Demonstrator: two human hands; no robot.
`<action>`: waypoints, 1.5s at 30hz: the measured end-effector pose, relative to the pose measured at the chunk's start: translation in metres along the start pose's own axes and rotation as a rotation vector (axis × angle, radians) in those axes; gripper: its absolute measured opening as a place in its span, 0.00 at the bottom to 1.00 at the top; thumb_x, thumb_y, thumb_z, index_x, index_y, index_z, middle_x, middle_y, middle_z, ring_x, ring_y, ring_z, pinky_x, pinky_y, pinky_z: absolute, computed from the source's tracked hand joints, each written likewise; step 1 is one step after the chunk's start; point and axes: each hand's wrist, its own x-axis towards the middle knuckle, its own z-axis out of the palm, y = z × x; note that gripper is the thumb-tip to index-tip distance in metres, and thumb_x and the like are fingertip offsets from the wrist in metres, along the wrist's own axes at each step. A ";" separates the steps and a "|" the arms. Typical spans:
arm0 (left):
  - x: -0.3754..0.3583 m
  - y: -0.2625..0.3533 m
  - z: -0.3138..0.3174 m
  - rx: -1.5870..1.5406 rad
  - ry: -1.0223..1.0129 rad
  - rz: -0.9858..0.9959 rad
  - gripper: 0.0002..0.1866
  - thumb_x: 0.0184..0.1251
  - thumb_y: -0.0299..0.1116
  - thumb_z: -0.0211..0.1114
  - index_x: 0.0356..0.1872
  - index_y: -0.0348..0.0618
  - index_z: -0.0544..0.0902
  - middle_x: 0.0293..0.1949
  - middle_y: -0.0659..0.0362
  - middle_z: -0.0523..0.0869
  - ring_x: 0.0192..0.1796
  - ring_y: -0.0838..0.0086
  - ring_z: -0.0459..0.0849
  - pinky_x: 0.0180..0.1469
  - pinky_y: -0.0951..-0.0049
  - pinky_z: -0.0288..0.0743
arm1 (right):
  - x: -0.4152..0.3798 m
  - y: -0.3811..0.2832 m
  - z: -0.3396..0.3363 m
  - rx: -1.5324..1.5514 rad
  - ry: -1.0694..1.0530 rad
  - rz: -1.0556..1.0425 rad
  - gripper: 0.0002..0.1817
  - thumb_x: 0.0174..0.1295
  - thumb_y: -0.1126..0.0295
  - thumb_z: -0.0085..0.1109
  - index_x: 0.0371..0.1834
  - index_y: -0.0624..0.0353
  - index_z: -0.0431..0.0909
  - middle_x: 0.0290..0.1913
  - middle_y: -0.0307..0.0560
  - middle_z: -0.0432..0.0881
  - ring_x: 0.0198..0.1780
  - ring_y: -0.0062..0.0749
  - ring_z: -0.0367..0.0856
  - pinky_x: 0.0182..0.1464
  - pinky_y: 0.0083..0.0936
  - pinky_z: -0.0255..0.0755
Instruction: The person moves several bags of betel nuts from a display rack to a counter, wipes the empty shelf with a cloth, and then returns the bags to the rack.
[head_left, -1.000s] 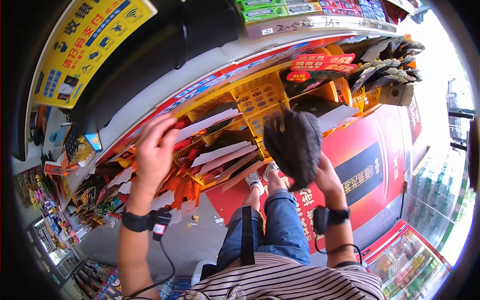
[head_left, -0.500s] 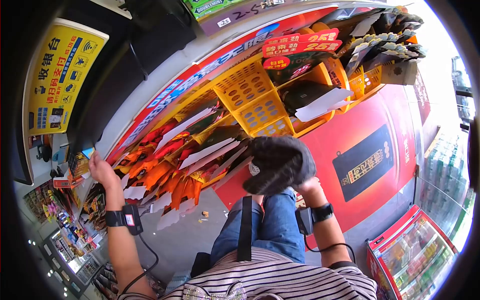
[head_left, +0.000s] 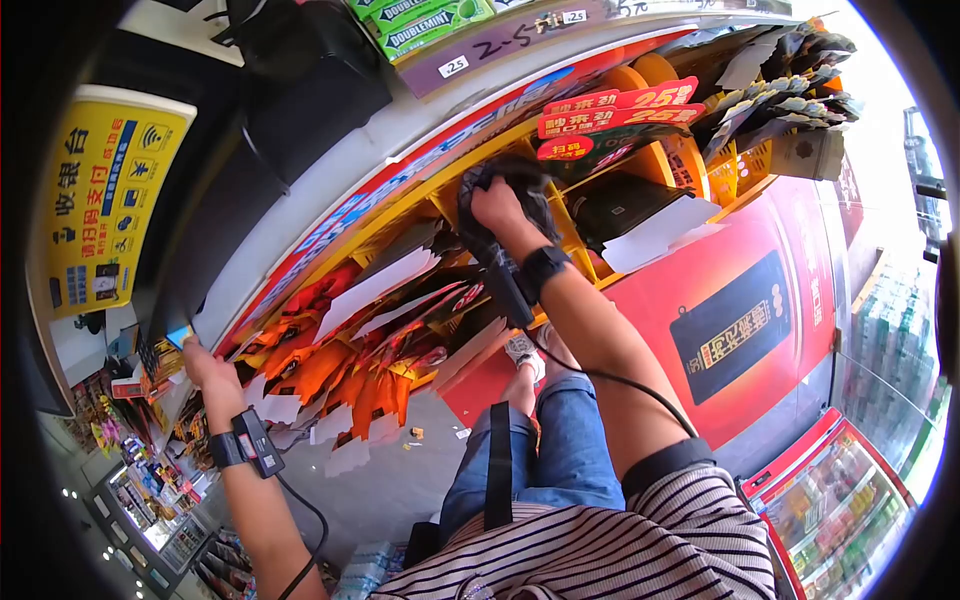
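Note:
My right hand [head_left: 497, 207] grips a bunched black cloth [head_left: 535, 185] with closed fingers. The cloth lies over the yellow plastic rack [head_left: 440, 205], inside or against one of its compartments, and hides part of the holed wall. Over on the left, my left hand [head_left: 212, 372] is at the end of the counter edge, beside the orange snack packets. A small light-blue thing [head_left: 179, 336] shows right at its fingertips; the fingers are mostly hidden from this angle. Each wrist wears a black strap, and a cable runs from the device on it.
Orange packets [head_left: 315, 365] with white cards hang in the rack's lower left. Red price signs [head_left: 620, 110] and dark packets [head_left: 625, 205] fill its right side. Green gum packs [head_left: 430, 25] lie on the counter above. A red drinks cooler [head_left: 840, 500] stands at lower right.
My right hand has carried the black cloth up and left from in front of my knees to the yellow rack. My left hand remains by the counter edge; the view has shifted slightly.

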 end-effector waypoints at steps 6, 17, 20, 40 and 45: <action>0.019 -0.011 0.016 -0.047 -0.097 -0.009 0.17 0.53 0.36 0.52 0.37 0.31 0.74 0.40 0.52 0.78 0.39 0.64 0.79 0.43 0.65 0.73 | 0.015 -0.019 -0.024 -0.447 -0.234 -0.008 0.18 0.49 0.63 0.50 0.42 0.60 0.76 0.48 0.53 0.74 0.51 0.42 0.72 0.50 0.30 0.67; -0.024 0.008 0.021 1.661 -0.152 0.808 0.12 0.47 0.26 0.52 0.34 0.32 0.76 0.38 0.45 0.79 0.42 0.55 0.77 0.41 0.65 0.72 | 0.025 -0.018 -0.013 -0.369 -0.132 0.206 0.17 0.48 0.63 0.54 0.41 0.56 0.76 0.48 0.50 0.75 0.50 0.39 0.74 0.48 0.28 0.69; 0.026 -0.015 0.025 1.474 -0.046 0.503 0.16 0.38 0.22 0.66 0.34 0.34 0.77 0.36 0.48 0.80 0.41 0.61 0.80 0.41 0.69 0.75 | 0.028 -0.015 0.001 -0.430 -0.231 0.146 0.16 0.50 0.63 0.51 0.42 0.56 0.77 0.48 0.49 0.74 0.50 0.39 0.74 0.48 0.28 0.69; -0.020 0.013 0.037 1.636 -0.031 0.389 0.09 0.44 0.24 0.63 0.31 0.36 0.78 0.34 0.52 0.82 0.38 0.68 0.81 0.36 0.74 0.76 | 0.025 -0.017 -0.012 -0.779 -0.251 0.017 0.16 0.54 0.65 0.47 0.46 0.51 0.75 0.52 0.45 0.72 0.52 0.35 0.72 0.50 0.27 0.68; 0.010 0.002 0.011 1.437 -0.215 0.575 0.14 0.53 0.33 0.46 0.28 0.32 0.76 0.32 0.44 0.79 0.35 0.53 0.76 0.33 0.66 0.70 | 0.016 -0.023 -0.023 -0.617 -0.249 0.126 0.17 0.55 0.65 0.44 0.47 0.55 0.74 0.53 0.45 0.72 0.54 0.37 0.70 0.51 0.28 0.66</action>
